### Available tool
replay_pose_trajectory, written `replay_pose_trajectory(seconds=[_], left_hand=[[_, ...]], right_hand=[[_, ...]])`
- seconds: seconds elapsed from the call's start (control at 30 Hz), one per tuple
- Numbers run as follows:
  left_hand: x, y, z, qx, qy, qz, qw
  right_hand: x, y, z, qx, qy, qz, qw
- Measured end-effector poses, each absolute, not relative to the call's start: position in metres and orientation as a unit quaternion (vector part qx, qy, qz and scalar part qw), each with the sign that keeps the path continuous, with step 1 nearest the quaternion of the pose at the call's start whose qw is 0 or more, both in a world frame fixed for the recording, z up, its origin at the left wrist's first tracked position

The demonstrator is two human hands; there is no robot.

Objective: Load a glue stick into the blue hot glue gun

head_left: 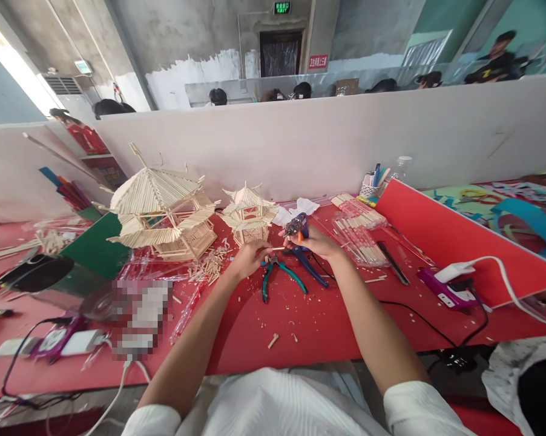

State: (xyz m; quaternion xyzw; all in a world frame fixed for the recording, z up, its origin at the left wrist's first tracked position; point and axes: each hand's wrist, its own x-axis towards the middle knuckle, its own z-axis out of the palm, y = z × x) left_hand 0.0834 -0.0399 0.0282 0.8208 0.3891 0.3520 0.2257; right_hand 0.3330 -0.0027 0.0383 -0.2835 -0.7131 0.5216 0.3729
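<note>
My left hand [251, 259] is closed on one end of a short wooden stick [277, 248], which points toward my right hand. My right hand [317, 243] is closed around what looks like a hot glue gun [295, 226], dark and blue with an orange part; its fingers are partly hidden. Under my hands lie teal-handled pliers [284, 275], handles spread toward me. Beside them is a blue-handled tool [313, 270], its head hidden. Just behind my left hand stands a small stick pavilion [248, 212], with a larger stick pavilion [159, 209] to its left.
Cut stick pieces [212, 263] lie by the larger pavilion. Bagged sticks [359, 233] and a black cutter [392, 263] are at right, before a leaning red board [463, 242]. Purple power strips [448, 290] and cords line both sides. A white partition [300, 145] closes the back.
</note>
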Motion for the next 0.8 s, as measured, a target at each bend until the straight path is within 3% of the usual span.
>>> replay_pose_trajectory(seconds=[0.1, 0.27, 0.53, 0.8], left_hand=[[0.056, -0.046, 0.041, 0.854, 0.404, 0.239, 0.222], [-0.006, -0.036, 0.045, 0.835, 0.522, 0.125, 0.122], [-0.029, -0.019, 0.028, 0.829, 0.511, 0.216, 0.074], [-0.015, -0.020, 0.032, 0.826, 0.480, 0.270, 0.120]], right_hand=[[0.334, -0.002, 0.038, -0.286, -0.702, 0.524, 0.387], [0.334, -0.001, 0.038, -0.286, -0.702, 0.525, 0.387], [0.335, 0.003, 0.033, -0.323, -0.723, 0.485, 0.372], [0.337, 0.014, 0.031, -0.485, -0.760, 0.235, 0.363]])
